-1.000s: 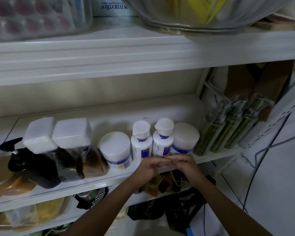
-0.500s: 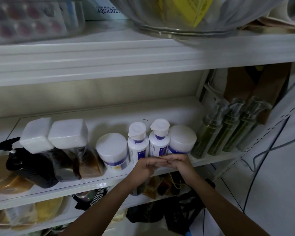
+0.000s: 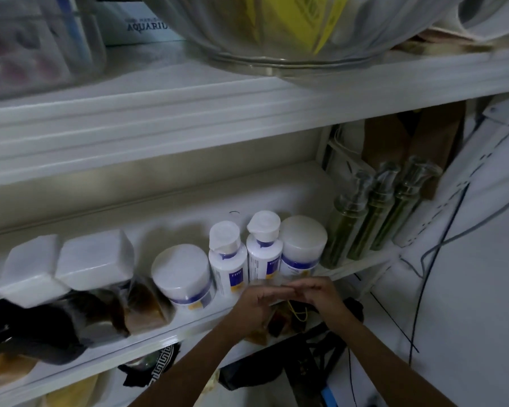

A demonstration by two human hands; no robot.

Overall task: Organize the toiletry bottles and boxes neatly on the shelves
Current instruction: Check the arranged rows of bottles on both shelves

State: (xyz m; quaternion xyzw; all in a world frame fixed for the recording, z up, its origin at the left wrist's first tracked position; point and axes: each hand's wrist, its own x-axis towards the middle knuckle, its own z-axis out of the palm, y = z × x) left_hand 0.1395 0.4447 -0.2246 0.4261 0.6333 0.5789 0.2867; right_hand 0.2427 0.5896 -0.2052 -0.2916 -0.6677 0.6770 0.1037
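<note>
- A white shelf is seen in a dim rack, with toiletries lined along it.
- At the left, square-capped bottles are stood beside a white jar.
- Two white flip-cap bottles and a second jar are packed together at the centre.
- Just in front of them, the left hand is held with its fingers straight. Its fingertips are met by the right hand, whose fingers are loosely bent and empty.
- Three green pump bottles are ranged at the right.

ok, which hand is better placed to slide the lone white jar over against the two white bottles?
Left, probably. The left hand sits at the shelf edge nearest the lone white jar. The right hand is in front of the other jar and would have to cross the left.
</note>
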